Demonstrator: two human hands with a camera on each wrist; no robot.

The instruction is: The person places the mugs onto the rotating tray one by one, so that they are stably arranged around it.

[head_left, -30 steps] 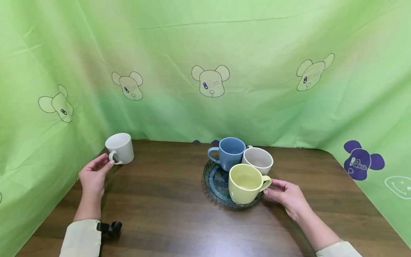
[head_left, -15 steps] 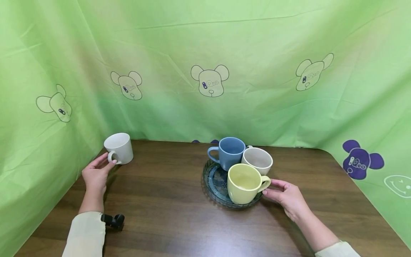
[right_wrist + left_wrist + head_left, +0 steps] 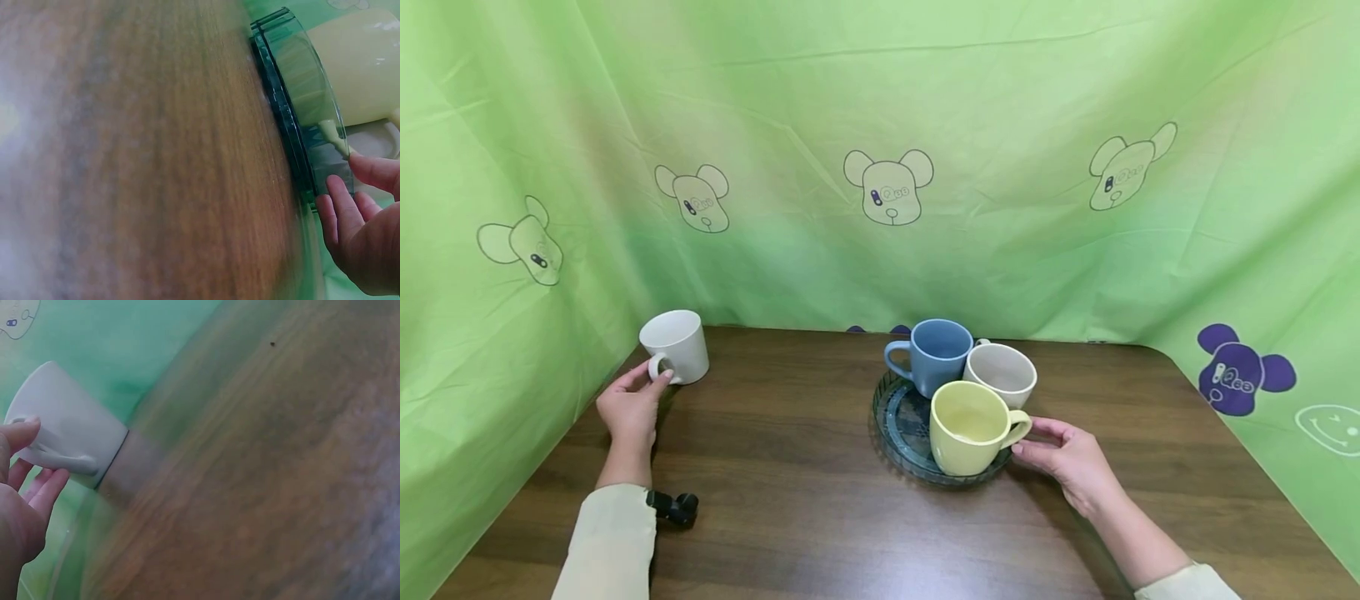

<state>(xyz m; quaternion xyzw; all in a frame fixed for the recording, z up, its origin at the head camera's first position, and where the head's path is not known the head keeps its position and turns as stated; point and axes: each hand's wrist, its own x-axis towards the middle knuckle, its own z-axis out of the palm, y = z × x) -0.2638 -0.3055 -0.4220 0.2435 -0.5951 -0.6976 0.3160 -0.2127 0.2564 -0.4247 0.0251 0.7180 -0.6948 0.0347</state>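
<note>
At the far left of the table, my left hand (image 3: 631, 407) pinches the handle of a white mug (image 3: 687, 350). In the left wrist view, the thumb (image 3: 22, 432) lies over that handle with fingers below it; the mug (image 3: 75, 415) stands upright. Right of centre, a yellow mug (image 3: 962, 446) sits in a clear blue-green round tray (image 3: 898, 446). My right hand (image 3: 1075, 467) holds the yellow mug's handle at the tray's right rim. In the right wrist view, the thumb (image 3: 375, 172) meets the handle, and other fingers (image 3: 340, 206) lie by the tray wall.
A blue mug (image 3: 934, 367) and an off-white mug (image 3: 1002, 373) stand in the tray behind the yellow one, close together. Green cloth (image 3: 775, 275) hangs along the back and sides of the wooden table (image 3: 775, 483). A black clip-like device (image 3: 673, 508) is on the left sleeve.
My left hand and forearm have shifted a little to the right, with the fingers closer about the white mug's handle. The right hand and the mugs in the tray stay put.
</note>
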